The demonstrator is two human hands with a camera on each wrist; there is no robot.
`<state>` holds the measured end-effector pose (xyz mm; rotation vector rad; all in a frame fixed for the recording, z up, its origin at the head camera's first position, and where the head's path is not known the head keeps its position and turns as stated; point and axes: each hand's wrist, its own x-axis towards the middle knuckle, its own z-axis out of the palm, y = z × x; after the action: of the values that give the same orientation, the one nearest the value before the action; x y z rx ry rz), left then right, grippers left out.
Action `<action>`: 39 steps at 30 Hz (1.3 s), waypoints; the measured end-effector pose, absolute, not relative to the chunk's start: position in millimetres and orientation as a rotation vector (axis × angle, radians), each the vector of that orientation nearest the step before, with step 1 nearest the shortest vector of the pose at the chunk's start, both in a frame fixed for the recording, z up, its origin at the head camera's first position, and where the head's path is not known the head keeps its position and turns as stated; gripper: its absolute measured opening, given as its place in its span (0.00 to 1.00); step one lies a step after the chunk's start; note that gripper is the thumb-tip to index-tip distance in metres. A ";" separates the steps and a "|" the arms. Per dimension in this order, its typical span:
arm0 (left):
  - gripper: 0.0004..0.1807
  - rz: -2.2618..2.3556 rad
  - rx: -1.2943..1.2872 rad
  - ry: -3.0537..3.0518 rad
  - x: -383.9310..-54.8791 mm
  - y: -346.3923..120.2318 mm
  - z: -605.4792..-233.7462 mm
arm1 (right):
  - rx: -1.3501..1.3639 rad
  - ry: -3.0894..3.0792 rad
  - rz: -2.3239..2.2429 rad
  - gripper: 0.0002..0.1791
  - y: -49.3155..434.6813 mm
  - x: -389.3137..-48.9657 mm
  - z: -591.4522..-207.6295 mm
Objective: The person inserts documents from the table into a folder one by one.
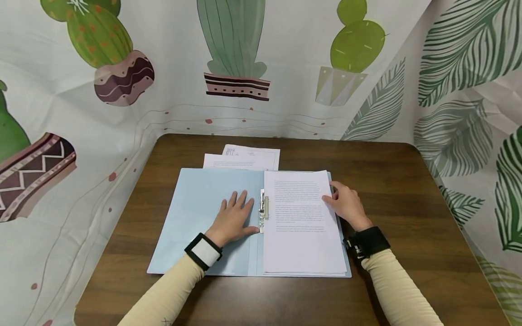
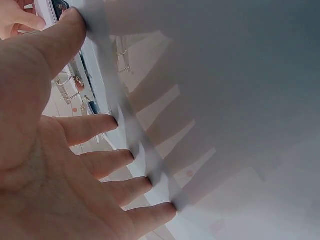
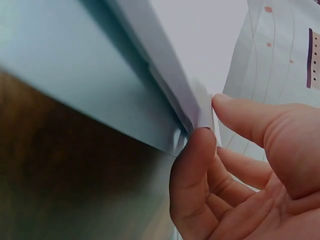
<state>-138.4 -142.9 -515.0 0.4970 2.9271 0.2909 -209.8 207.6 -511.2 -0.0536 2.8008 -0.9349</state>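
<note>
I'm seeing left hand (image 1: 231,221) resting spread on blue clip folder (image 1: 195,203), right hand (image 1: 348,207) pinching printed paper stack (image 1: 302,246). Folder's lying open short of far edge of tabletop (image 1: 387,181), loose sheets (image 1: 242,161) showing between.

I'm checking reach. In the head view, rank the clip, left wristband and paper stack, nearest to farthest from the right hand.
1. Paper stack: the right hand pinches its right edge.
2. Clip: at the stack's left edge.
3. Left wristband: beyond the clip, lower left.
</note>
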 end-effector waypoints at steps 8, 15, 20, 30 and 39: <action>0.52 0.286 0.507 2.933 -139.6 -141.6 -513.2 | -0.024 2.780 -0.947 0.36 206.7 -208.3 -514.4; 0.51 0.289 0.514 2.932 -140.2 -141.2 -512.4 | -0.031 2.788 -0.944 0.36 207.3 -206.9 -515.1; 0.51 0.290 0.514 2.932 -140.2 -140.9 -512.3 | -0.044 2.793 -0.943 0.35 208.5 -205.9 -515.2; 0.49 0.307 0.516 2.927 -139.9 -141.8 -513.4 | -0.039 2.802 -0.927 0.36 208.6 -204.3 -516.3; 0.41 0.342 0.497 2.923 -143.1 -146.1 -504.6 | -0.036 2.840 -0.907 0.36 208.4 -201.4 -515.1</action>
<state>-143.1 -146.1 -504.6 0.4966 2.9228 0.3418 -201.4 208.4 -515.1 -0.0362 2.8403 -0.9070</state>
